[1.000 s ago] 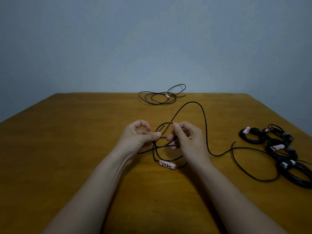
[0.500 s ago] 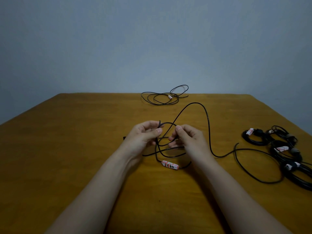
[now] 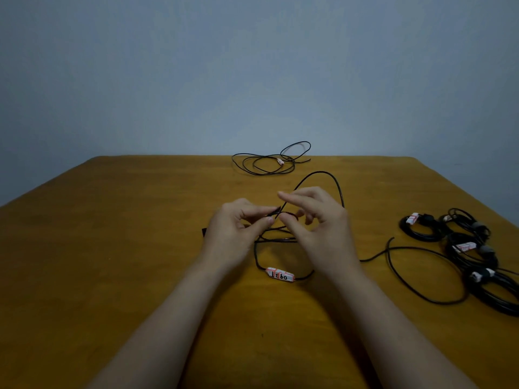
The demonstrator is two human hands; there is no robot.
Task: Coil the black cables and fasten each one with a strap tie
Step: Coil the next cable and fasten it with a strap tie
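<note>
The left hand (image 3: 241,228) keeps its grip pinched on the black cable (image 3: 323,172); the right hand (image 3: 320,228) has just spread its grip apart, likely reaching for the next loop.

Loose cable (image 3: 276,158) lies behind, tied coils (image 3: 474,254) right.

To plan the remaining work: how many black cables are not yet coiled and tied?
2. One loose cable lies at the table's far edge; the other cable, pinched by the left hand, trails rightward. Tied bundles at right may hide more.
</note>
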